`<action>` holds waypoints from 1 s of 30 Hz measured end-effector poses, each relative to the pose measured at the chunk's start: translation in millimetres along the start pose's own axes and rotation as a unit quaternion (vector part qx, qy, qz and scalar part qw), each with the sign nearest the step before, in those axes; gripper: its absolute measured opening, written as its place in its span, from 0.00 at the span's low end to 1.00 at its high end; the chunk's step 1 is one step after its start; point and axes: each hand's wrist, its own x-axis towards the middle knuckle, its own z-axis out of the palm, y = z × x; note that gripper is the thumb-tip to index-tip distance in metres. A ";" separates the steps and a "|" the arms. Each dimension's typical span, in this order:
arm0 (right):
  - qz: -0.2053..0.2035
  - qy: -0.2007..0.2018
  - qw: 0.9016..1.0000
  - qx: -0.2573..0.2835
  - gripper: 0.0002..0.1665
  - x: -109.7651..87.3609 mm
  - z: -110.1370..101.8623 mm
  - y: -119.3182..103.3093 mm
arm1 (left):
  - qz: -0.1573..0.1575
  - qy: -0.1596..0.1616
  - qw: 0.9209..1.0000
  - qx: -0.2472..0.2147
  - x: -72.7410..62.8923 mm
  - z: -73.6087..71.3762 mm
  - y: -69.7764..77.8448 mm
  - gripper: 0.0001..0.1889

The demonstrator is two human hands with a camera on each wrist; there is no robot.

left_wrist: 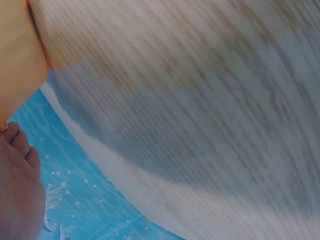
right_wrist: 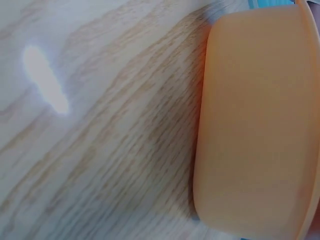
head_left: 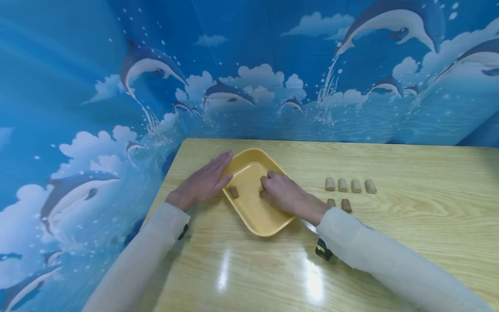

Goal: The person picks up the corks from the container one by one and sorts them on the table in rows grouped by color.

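A yellow plastic tray [head_left: 249, 216] sits on the wooden table, turned cornerwise in the head view. My left hand [head_left: 204, 177] rests against its left rim with fingers extended. In the left wrist view only the outer part of the left hand [left_wrist: 20, 185] shows, beside the tray's yellow wall [left_wrist: 20, 60]. One brown cork [head_left: 234, 192] lies inside near the left wall. My right hand [head_left: 282, 193] reaches over the right rim into the tray, fingers curled round another cork [head_left: 262, 193], mostly hidden by them. The right wrist view shows the tray's outer side [right_wrist: 255, 120].
Right of the tray, several pale corks stand in a row, among them a cork [head_left: 356, 186]. Nearer me are two more, a darker cork [head_left: 346, 206] and a cork [head_left: 331, 203] partly behind my right forearm. A dolphin-print curtain [head_left: 253, 95] hangs behind the table [head_left: 425, 208].
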 end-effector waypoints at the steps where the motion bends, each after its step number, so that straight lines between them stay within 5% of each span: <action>1: -0.004 0.002 1.000 -0.002 0.08 -0.4 0.4 0.0 | -0.001 -0.001 1.000 0.000 -0.1 -0.2 0.1 0.39; 10: -0.070 -0.005 0.997 -0.030 0.07 -1.9 2.6 2.8 | -0.006 -0.001 1.000 -0.001 -0.2 -0.1 -0.5 0.40; 19: -0.060 -0.064 0.996 0.006 0.10 -6.2 -6.5 5.1 | -0.008 -0.002 1.000 -0.004 0.4 0.8 -0.8 0.40; 30: -0.087 -0.019 0.996 -0.019 0.08 -12.1 -0.5 4.1 | -0.010 -0.001 1.000 -0.007 -0.2 0.6 0.3 0.39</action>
